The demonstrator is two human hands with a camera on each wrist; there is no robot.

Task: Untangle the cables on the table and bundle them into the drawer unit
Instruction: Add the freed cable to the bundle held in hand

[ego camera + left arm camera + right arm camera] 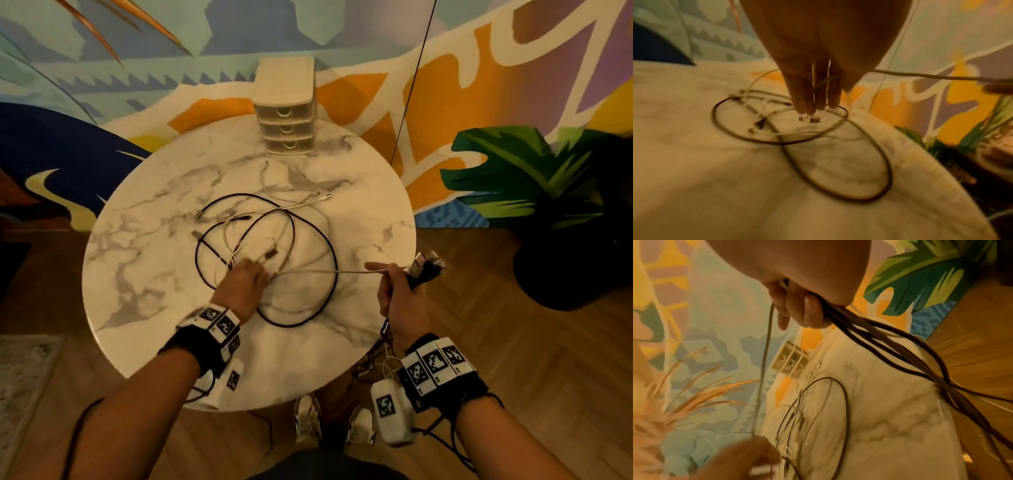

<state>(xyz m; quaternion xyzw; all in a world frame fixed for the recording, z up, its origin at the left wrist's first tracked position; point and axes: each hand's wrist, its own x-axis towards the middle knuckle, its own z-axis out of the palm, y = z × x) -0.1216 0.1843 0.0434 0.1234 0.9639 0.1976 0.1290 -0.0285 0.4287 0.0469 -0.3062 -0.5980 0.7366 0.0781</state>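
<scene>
Your right hand (399, 294) sits just past the table's (144, 274) right edge, toward the near side, fingers curled round a bunch of dark cables (890, 344) that trail off the edge and down. The same hand pinches a white cable (329, 271) that runs taut and leftward over the tabletop to your left hand (245, 282). Several plug ends (428, 265) stick out of the right fist.

Your left hand is down on the tangle near the middle of the table, fingers (807, 97) straight and close together, tips pressing on the white strands. The wrist view is blurred, so whether it actually pinches a strand, cannot tell. Two small connectors (810, 119) lie just beyond the fingertips.

The tangle: a black cable (329, 246) loops in big overlapping rings round the table's centre, one ring reaching toward the near edge. Pale cables (284, 236) thread through the rings. A loose white lead (270, 185) curls away toward the far edge, plug end to the right.

The drawer unit (286, 106) stands upright at the far edge, three drawers, all closed, well apart from the tangle.
</scene>
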